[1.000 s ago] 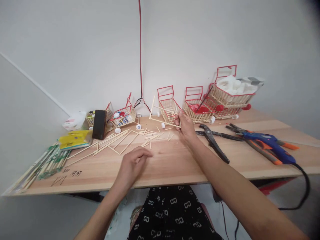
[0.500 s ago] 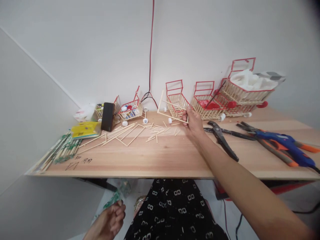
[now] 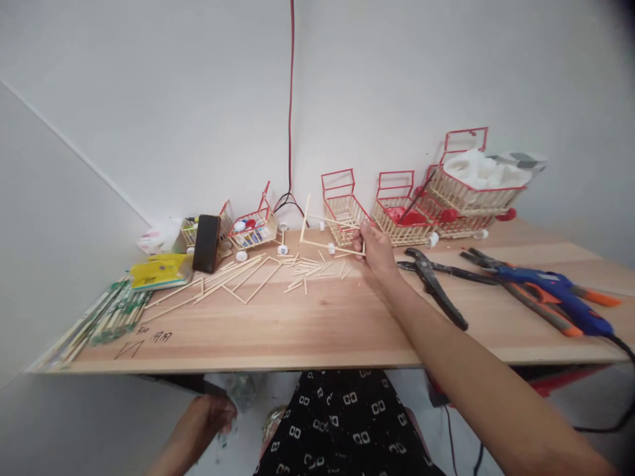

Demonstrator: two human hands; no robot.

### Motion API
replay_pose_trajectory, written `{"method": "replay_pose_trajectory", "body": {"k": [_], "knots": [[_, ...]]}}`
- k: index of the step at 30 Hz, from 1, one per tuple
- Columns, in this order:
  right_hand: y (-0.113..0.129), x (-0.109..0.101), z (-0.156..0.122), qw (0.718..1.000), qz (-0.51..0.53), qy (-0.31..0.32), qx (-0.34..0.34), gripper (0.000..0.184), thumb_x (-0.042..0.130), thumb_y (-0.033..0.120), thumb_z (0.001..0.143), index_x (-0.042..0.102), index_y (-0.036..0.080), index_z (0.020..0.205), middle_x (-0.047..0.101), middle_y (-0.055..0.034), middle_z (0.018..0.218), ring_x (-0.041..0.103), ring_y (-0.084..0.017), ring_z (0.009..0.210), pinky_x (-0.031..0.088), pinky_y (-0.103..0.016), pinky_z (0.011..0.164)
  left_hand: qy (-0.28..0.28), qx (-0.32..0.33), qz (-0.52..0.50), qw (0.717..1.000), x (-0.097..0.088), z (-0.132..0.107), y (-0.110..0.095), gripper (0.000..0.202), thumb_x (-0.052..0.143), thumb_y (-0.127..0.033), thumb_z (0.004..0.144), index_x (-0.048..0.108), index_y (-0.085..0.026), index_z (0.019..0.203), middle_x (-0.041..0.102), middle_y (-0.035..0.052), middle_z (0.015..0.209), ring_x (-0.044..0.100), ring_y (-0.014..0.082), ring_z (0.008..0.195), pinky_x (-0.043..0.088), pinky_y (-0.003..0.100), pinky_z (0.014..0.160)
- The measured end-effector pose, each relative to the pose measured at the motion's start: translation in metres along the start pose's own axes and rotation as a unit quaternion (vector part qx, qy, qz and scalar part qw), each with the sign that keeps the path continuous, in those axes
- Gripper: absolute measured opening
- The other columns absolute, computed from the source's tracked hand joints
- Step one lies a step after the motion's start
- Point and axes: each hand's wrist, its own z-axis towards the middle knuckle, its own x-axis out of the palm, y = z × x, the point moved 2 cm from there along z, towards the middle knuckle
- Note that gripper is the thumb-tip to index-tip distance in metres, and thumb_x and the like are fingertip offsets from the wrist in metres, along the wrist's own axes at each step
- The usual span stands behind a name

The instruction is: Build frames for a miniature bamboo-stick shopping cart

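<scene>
My right hand (image 3: 374,248) is closed on a frame of thin wooden sticks (image 3: 320,245), raised above the table with its open side standing out to the left. Behind it, a small stick-built shopping cart (image 3: 344,215) with red trim and white wheels stands by the wall. My left hand (image 3: 217,413) hangs below the table's front edge, its fingers turned away and blurred, so I cannot make out whether it holds anything. Short cut sticks (image 3: 305,270) lie scattered on the tabletop (image 3: 297,330), beside longer sticks (image 3: 231,281).
More stick carts (image 3: 404,221) line the wall, one with white tissue (image 3: 479,170) in it. To the right lie black-handled pliers (image 3: 434,287) and a blue glue gun (image 3: 555,294). A phone (image 3: 206,243), a yellow packet (image 3: 161,271) and stick bundles (image 3: 106,314) occupy the left.
My left hand has moved up and slightly left, turning its fingers away from view. The camera view has shifted a little; my right hand still holds the stick frame.
</scene>
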Motion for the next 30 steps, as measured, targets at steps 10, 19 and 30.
{"method": "replay_pose_trajectory", "body": {"k": [10,19,30], "knots": [[-0.002,0.008,-0.01,0.994,-0.097,0.052,-0.028,0.051,0.058,0.066,0.077,0.059,0.017,0.063,0.049,0.0044,0.043,0.037,-0.005,0.034,0.028,-0.014,0.031,-0.163,0.294,0.003,0.942,0.03,0.049,-0.19,0.034,0.065,-0.048,0.076,0.074,-0.016,0.082,0.068,0.0045,0.074,0.059,0.0164,0.073,0.046,0.025,0.067],[-0.008,0.006,-0.008,0.986,-0.149,0.062,-0.049,0.048,0.055,0.061,0.082,0.059,0.017,0.065,0.049,0.0046,0.045,0.038,-0.006,0.037,0.029,-0.016,0.034,-0.111,0.29,-0.066,0.948,0.078,0.13,-0.213,0.051,0.062,-0.061,0.074,0.074,-0.012,0.081,0.074,0.0118,0.082,0.064,0.0178,0.073,0.043,0.024,0.061],[-0.017,0.009,-0.014,0.97,-0.214,0.096,-0.066,0.046,0.047,0.057,0.089,0.056,0.018,0.066,0.047,0.0045,0.049,0.04,-0.008,0.041,0.032,-0.02,0.041,-0.132,0.317,-0.017,0.939,0.075,0.127,-0.208,0.032,0.063,-0.042,0.075,0.071,-0.015,0.06,0.071,0.0054,0.067,0.059,0.0161,0.064,0.042,0.026,0.065]]}}
